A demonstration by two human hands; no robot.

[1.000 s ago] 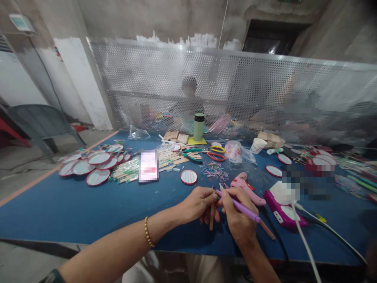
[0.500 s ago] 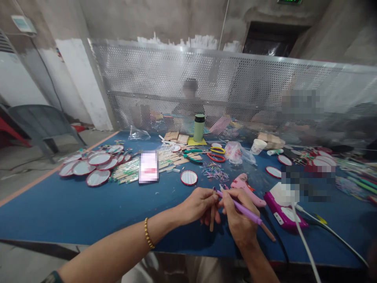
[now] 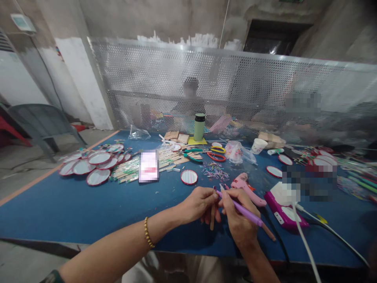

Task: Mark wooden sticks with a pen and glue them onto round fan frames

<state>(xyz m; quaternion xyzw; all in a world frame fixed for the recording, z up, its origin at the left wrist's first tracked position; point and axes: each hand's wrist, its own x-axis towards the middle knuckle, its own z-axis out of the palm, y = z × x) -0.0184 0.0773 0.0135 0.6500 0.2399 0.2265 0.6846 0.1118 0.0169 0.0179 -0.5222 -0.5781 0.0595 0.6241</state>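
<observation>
— How are the hands set?
— The left hand (image 3: 198,204) pinches a flat wooden craft stick (image 3: 212,214) upright above the blue worktop (image 3: 88,208); the right hand (image 3: 239,220) grips a purple pen-like tool (image 3: 244,211), tip seemingly touching the stick.
— Beyond them?
— A pink glue gun (image 3: 246,186), a small red-rimmed round mirror (image 3: 189,177), then a green flask (image 3: 199,127).

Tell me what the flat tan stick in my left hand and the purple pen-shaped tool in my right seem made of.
The flat tan stick looks like bare matt wood, with a pale even tone. The purple pen-shaped tool looks like smooth plastic, uniformly coloured with a slight sheen, though rubber coating is possible.
</observation>
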